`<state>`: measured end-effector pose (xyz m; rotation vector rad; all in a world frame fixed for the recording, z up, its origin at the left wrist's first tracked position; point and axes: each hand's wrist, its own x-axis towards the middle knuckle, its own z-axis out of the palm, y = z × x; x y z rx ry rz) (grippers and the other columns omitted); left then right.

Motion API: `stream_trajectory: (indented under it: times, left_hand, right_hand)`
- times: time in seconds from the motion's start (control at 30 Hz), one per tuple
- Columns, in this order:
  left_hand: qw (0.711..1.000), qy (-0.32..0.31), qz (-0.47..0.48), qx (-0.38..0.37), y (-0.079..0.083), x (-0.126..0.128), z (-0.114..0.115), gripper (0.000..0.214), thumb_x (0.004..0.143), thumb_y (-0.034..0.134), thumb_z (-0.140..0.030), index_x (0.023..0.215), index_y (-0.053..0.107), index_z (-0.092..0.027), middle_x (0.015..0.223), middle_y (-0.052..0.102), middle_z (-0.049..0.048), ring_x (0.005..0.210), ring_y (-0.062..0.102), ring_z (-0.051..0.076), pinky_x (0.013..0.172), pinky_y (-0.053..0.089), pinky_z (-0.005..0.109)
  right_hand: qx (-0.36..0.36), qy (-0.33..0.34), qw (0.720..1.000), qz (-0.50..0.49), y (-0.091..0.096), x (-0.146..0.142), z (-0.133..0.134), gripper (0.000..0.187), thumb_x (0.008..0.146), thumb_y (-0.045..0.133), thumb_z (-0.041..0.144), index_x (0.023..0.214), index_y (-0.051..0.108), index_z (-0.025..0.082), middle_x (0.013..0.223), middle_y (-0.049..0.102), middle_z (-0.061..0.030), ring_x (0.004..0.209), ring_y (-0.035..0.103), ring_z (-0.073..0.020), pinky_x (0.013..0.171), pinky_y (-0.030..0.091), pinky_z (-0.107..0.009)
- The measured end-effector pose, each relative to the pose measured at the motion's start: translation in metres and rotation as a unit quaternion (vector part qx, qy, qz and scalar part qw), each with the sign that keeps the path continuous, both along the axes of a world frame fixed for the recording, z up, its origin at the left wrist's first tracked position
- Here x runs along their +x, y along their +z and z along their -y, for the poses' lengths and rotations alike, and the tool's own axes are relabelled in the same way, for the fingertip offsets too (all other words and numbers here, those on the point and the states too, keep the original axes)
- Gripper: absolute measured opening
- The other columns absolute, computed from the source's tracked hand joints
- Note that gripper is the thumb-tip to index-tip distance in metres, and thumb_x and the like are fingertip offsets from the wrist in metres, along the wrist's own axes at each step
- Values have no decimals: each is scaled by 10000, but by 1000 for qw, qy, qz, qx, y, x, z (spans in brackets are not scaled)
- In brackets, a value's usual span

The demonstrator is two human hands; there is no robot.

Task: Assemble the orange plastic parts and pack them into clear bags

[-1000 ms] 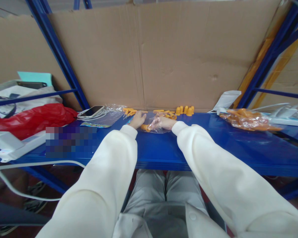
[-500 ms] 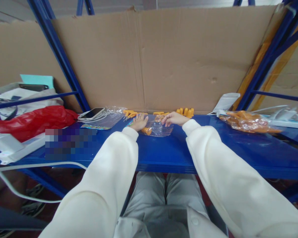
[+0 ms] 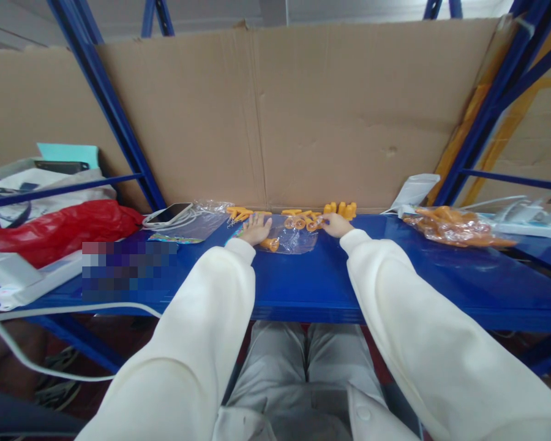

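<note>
My left hand lies flat with its fingers stretched out over the left side of a clear plastic bag. An orange plastic piece shows at the bag beside that hand. My right hand is at the bag's far right, fingertips closed on an orange ring-shaped piece; its exact shape is partly hidden. Another orange ring-shaped piece sits just left of it. Several upright orange pieces stand behind my right hand, and long thin orange pieces lie behind my left hand.
Cardboard walls off the back of the blue shelf. Leftward are another clear bag, a phone with a white cable, a red plastic bag and a power strip. A bag of orange parts lies right.
My right hand has moved right, from over the clear bag to its far right edge, uncovering the ring-shaped pieces. My left hand stays on the bag. The camera view has shifted slightly.
</note>
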<state>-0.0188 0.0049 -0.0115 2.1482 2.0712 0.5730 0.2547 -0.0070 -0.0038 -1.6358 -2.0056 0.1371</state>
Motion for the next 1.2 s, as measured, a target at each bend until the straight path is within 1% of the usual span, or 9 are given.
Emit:
stream_trajectory:
  times: [0.23,0.33,0.43,0.57,0.77,0.87,0.93,1.07,1.2]
  left_hand:
    - [1000,0,6,2,-1,-1,-1,718,1011,207,-534,1636,312,-195,1721,231,98,1604,152,300,1288,181,519]
    - [1000,0,6,4,-1,-2,-1,717,1010,216,-534,1634,314,-196,1718,239,103,1602,161,302,1288,182,523]
    - [1000,-1,6,7,-1,-2,-1,713,1012,217,-535,1634,313,-200,1715,244,105,1601,170,307,1283,185,537]
    - [1000,2,1,3,0,-2,1,719,1015,200,-537,1635,309,-189,1718,242,106,1605,151,301,1285,188,517]
    - [1000,14,-8,-3,3,-1,7,726,1012,190,-513,1640,289,-162,1722,229,100,1607,136,283,1289,205,481]
    - [1000,15,-7,-13,4,-1,8,739,1013,168,-506,1643,270,-134,1730,196,106,1610,118,280,1295,185,476]
    - [1000,16,-4,-17,3,-2,7,745,1013,157,-508,1645,261,-128,1734,180,103,1612,106,276,1297,180,473]
    - [1000,19,-12,-8,1,-4,5,735,1013,155,-514,1645,274,-158,1728,217,88,1610,123,273,1291,206,479]
    - [999,26,-28,-7,0,-6,3,726,1018,141,-500,1642,285,-160,1723,231,86,1606,149,272,1287,224,472]
  right_hand:
    - [-39,-77,996,25,5,-8,12,313,977,524,294,1233,645,161,1253,704,-218,1241,637,-389,1043,457,-562]
    - [-43,-98,994,28,4,-7,12,418,939,609,325,1305,590,124,1250,689,-256,1233,639,-420,1058,446,-564]
    - [-39,-94,995,8,2,-6,9,533,896,658,277,1375,536,77,1268,667,-288,1225,642,-439,1043,467,-523]
    - [-16,-103,994,-28,6,-4,8,464,893,616,196,1329,554,51,1252,672,-294,1229,643,-413,1048,471,-483]
    - [82,-130,981,-117,28,6,14,290,919,552,223,1198,574,148,1269,689,-223,1227,639,-312,1029,490,-426]
    - [143,-104,963,-206,41,14,14,228,933,544,301,1139,584,213,1238,705,-172,1149,666,-275,957,536,-384]
    - [135,-64,948,-281,48,18,14,231,929,566,348,1127,587,232,1143,727,-128,979,706,-246,837,581,-372]
    - [53,81,914,-393,57,23,23,240,875,689,363,1062,624,227,900,712,-38,672,654,-136,626,559,-267]
    - [-89,182,882,-425,58,25,38,178,789,792,212,910,667,173,758,685,-15,568,582,-82,514,482,-185]
